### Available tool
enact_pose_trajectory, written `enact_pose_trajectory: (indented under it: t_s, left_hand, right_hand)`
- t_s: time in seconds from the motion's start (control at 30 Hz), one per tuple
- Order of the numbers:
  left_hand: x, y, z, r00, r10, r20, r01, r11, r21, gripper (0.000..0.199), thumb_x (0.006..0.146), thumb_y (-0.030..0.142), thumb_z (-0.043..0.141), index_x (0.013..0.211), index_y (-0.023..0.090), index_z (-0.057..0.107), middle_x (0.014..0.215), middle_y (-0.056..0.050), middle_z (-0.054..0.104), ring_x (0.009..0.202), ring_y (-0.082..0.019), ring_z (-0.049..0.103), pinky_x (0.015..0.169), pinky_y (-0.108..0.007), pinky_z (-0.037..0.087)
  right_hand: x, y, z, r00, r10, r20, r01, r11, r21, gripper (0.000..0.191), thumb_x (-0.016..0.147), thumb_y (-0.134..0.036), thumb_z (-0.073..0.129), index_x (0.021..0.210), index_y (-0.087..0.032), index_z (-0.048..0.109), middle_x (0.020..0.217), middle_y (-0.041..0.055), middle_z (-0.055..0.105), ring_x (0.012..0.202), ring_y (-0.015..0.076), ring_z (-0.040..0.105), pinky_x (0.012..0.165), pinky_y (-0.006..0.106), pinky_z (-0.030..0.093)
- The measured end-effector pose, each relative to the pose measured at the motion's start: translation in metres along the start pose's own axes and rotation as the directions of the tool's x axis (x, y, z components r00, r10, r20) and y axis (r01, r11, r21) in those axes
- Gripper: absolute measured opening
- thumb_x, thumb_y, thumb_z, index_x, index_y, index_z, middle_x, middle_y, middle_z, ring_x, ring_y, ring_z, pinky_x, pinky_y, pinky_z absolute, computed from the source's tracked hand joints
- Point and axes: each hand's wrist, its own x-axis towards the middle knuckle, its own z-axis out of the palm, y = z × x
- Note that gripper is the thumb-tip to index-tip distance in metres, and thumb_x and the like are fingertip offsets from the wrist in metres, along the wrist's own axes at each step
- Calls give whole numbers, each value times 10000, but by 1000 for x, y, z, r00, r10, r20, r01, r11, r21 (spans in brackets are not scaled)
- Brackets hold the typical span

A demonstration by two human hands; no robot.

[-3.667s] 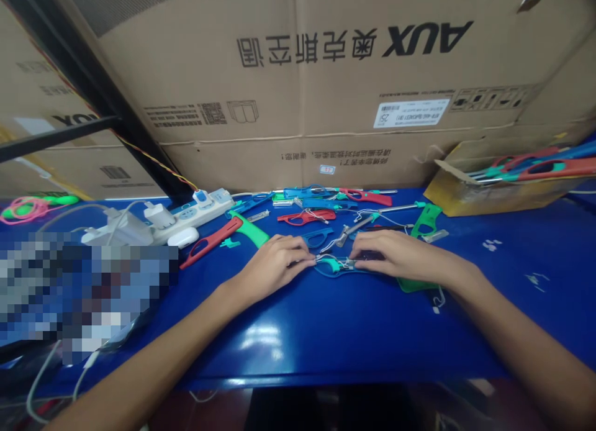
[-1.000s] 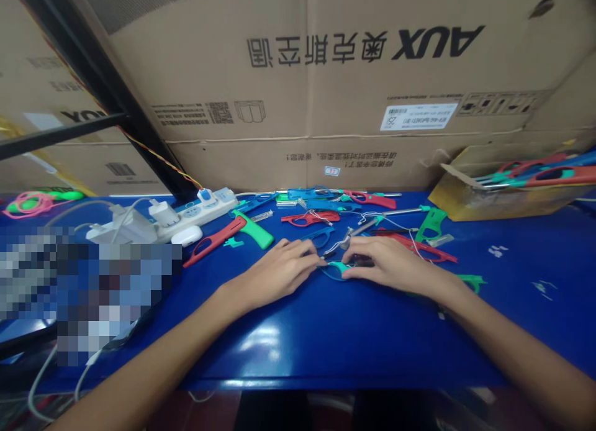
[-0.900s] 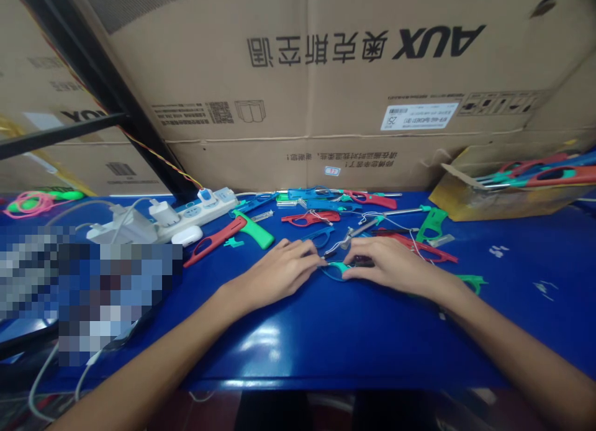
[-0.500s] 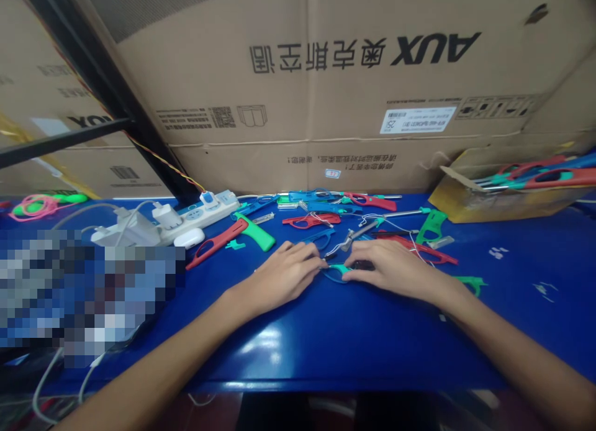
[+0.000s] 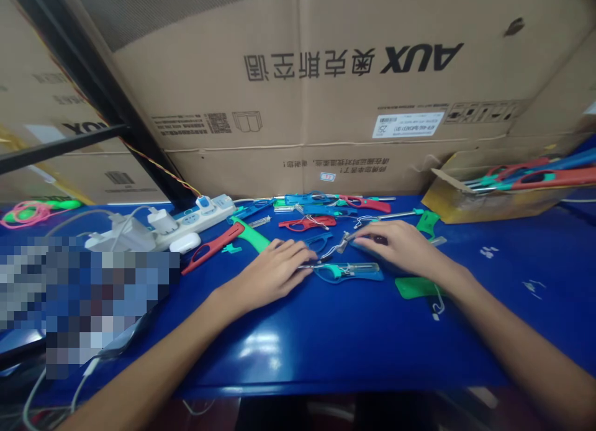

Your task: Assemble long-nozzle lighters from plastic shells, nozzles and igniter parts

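Note:
My left hand [image 5: 277, 271] is closed, its fingertips pinching the thin metal tube of an opened blue gas lighter [image 5: 372, 274]. The lighter lies flat, its handle pointing right, with a teal trigger [image 5: 334, 271] and a clear fuel tank inside. My right hand [image 5: 400, 241] is raised above the handle, its fingers closed around a small dark object [image 5: 379, 239] that is mostly hidden. By its fingertips lies a grey metal piece [image 5: 343, 242] with a white wire. Behind the hands rest a blue shell half [image 5: 319, 241] and a red lighter handle [image 5: 307, 222].
A yellowish carton [image 5: 440, 201] of lighters stands at the right. More lighter parts lie along the back by the cardboard box [image 5: 223, 170]. A green shell piece [image 5: 414, 287] sits under my right forearm. At the left are a power strip [image 5: 205, 217] and a blurred-out device [image 5: 112, 307].
My right hand has lifted up and right from the lighter, uncovering its handle and tank. My left hand keeps its pinch at the tube. The view has shifted slightly.

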Motion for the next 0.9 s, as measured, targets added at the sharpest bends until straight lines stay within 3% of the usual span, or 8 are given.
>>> enact_pose_trajectory:
  t_s: [0.17,0.37,0.5,0.67,0.77,0.9]
  left_hand:
    - [1,-13,-4,994,-72,-84,74,997,19,280,1063,352,399,1160,201,614,1241,-54,603,1129,-209,545,961,-377,406]
    - [1,-23,0,998,-36,-44,39,998,59,312,1061,363,410,1176,232,669,1235,-40,646,1135,-200,576,960,-363,399]
    - [2,-25,2,997,-33,-67,41,993,111,273,1048,316,452,1099,200,694,1163,-47,681,1085,-196,612,986,-388,375]
    - [1,-31,3,991,-80,-102,89,993,82,177,998,244,534,984,162,690,1043,-54,692,972,-197,637,904,-368,431]
    - [2,-32,2,968,-107,-228,102,994,-33,163,993,209,523,958,143,667,991,-62,683,926,-186,636,868,-351,477]
    - [6,-17,-2,874,-114,-473,0,972,-234,115,994,209,539,1009,156,640,1051,-70,654,986,-164,627,880,-320,511]
  right_hand:
    - [1,-2,2,1000,-13,15,13,1000,-1,287,999,-406,487,1068,-272,732,1074,7,763,969,232,698,813,367,512]
    - [1,-6,7,998,-56,28,56,998,-10,273,994,-377,500,1070,-262,736,1120,14,757,1033,245,694,876,411,522]
    - [1,-9,6,998,-59,31,58,998,6,289,993,-387,496,1074,-257,741,1137,26,751,1048,256,691,879,426,527]
    - [1,-10,6,997,-77,5,76,997,16,292,992,-399,498,1057,-266,750,1098,28,761,1006,248,702,857,415,533]
    - [0,-12,6,994,-104,-35,105,994,30,297,1002,-390,487,1054,-258,748,1075,31,764,983,238,704,841,399,533]
    - [-1,-23,10,978,-134,-157,147,987,71,330,1009,-407,487,1153,-217,715,1051,63,757,925,222,704,800,365,540]
